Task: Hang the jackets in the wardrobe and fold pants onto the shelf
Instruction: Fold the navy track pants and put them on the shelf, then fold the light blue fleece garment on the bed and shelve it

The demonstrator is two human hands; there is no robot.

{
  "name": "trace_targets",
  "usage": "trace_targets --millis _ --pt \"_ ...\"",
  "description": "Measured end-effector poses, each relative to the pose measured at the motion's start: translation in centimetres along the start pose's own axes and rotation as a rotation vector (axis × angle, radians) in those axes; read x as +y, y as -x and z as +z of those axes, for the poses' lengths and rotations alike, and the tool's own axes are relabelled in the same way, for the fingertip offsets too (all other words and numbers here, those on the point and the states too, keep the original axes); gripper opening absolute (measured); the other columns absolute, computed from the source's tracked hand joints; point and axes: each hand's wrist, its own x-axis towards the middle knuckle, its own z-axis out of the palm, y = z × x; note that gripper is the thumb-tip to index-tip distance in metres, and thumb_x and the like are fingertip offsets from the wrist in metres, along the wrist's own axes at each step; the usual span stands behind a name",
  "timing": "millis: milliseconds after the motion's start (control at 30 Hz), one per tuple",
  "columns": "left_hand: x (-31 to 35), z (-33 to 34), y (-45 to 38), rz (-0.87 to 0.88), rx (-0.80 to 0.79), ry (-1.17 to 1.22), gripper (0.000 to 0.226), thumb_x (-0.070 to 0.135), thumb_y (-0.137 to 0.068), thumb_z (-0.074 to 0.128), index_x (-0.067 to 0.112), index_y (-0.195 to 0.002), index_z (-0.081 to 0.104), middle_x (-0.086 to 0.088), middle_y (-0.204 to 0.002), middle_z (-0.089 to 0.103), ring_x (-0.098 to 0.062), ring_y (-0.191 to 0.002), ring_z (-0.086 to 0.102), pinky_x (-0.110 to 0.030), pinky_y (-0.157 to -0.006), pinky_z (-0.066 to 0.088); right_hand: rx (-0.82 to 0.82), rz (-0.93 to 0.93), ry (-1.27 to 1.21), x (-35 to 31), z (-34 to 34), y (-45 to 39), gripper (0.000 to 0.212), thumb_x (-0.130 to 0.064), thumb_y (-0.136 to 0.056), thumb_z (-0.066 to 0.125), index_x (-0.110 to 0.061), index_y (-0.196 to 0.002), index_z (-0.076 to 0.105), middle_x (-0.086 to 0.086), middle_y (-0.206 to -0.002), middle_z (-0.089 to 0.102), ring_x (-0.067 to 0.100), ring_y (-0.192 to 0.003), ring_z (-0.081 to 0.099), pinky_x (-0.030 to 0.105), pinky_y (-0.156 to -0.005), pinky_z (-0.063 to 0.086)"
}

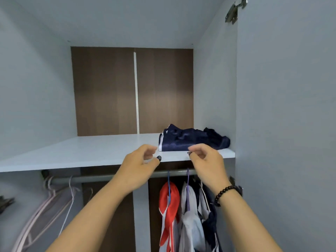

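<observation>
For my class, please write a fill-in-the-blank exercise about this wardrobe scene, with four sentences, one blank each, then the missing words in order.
1. The folded navy pants lie on the ____ end of the shelf.
2. The red jacket hangs on a ____ hanger.
3. The bead bracelet is on the ____ wrist.
4. The left hand and right hand hold ____.

Missing words: right; blue; right; nothing

Navy white-striped pants (192,140), pale grey shelf (91,153)
</observation>
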Motion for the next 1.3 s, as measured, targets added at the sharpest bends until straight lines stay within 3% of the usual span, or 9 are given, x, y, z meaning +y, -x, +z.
trace_targets --millis 133,300,467,600,767,933,1133,1300 --pt "0.0 -1.1 7.5 -0.011 0.023 0.026 0.028 0.024 -0.094 0.058 0.035 -0.12 0.056 0.024 -0.115 0.057 0.009 -0.105 0.053 -0.011 -0.091 0.039 -0.085 0.079 -0.052 -1.1 0.0 7.8 0.02 -0.008 -0.09 0.058 -0.022 -0.099 0.068 -0.009 -0.097 0.067 0.0 -0.09 0.06 0.003 -0.07 0.045" --pt "-0.5 -2.1 17.8 -0.127 -0.019 0.111 0.031 0.02 -0.093 0.058 0.038 -0.119 0.055 0.025 -0.112 0.06 0.013 -0.103 0.054 0.0 -0.075 0.039 -0.195 0.17 -0.057 -3.8 -0.6 18.4 0.021 -0.009 -0.09 0.058 -0.026 -0.098 0.069 -0.014 -0.097 0.067 -0.001 -0.091 0.061 0.006 -0.073 0.047" --pt "0.5 -2.6 26.9 -0.251 -0.064 0.187 0.035 0.017 -0.092 0.06 0.039 -0.118 0.051 0.021 -0.107 0.065 0.006 -0.103 0.059 -0.006 -0.079 0.042 -0.236 0.322 -0.109 -5.4 -2.1 27.4 0.024 -0.007 -0.089 0.059 -0.028 -0.09 0.07 -0.011 -0.091 0.07 0.006 -0.085 0.065 0.017 -0.075 0.054" --pt "1.4 -3.2 32.4 -0.302 -0.064 0.217 0.034 0.014 -0.092 0.059 0.04 -0.114 0.052 0.02 -0.103 0.068 0.012 -0.097 0.058 -0.009 -0.084 0.047 -0.295 0.368 -0.088 -6.5 -3.2 32.5 0.026 -0.007 -0.088 0.059 -0.03 -0.091 0.07 -0.011 -0.091 0.07 0.006 -0.087 0.065 0.023 -0.08 0.054" --pt "3.0 -2.6 38.3 -0.383 0.064 0.28 0.051 0.012 -0.093 0.058 0.042 -0.128 0.036 0.018 -0.109 0.066 0.008 -0.098 0.06 -0.006 -0.075 0.043 -0.414 0.338 -0.121 -8.3 -4.9 36.7 0.024 -0.006 -0.089 0.06 -0.027 -0.091 0.071 -0.012 -0.089 0.071 0.0 -0.086 0.065 0.014 -0.078 0.052" --pt "4.0 -1.5 46.0 -0.532 0.15 0.259 0.044 0.011 -0.093 0.055 0.043 -0.121 0.044 0.018 -0.108 0.067 -0.002 -0.1 0.062 -0.027 -0.085 0.05 -0.534 0.402 -0.168 -7.5 -6.6 41.7 0.027 0.0 -0.087 0.058 -0.025 -0.089 0.07 -0.011 -0.087 0.071 0.0 -0.083 0.065 0.012 -0.075 0.05" --pt "5.1 -0.5 54.8 -0.734 0.255 0.221 0.035 0.009 -0.094 0.055 0.034 -0.117 0.051 0.011 -0.107 0.066 0.011 -0.093 0.058 -0.001 -0.074 0.042 -0.797 0.452 -0.111 -6.0 -8.0 47.7 0.023 -0.008 -0.088 0.059 -0.028 -0.093 0.069 -0.014 -0.093 0.069 -0.005 -0.084 0.061 0.008 -0.072 0.048" --pt "5.4 -0.6 62.1 -0.876 0.314 0.194 0.024 0.015 -0.095 0.056 0.034 -0.109 0.058 0.016 -0.108 0.066 0.013 -0.093 0.058 -0.006 -0.072 0.044 -0.991 0.439 -0.099 -6.5 -6.9 52.0 0.022 -0.01 -0.088 0.06 -0.031 -0.089 0.067 -0.016 -0.092 0.068 -0.003 -0.089 0.062 0.009 -0.074 0.047"
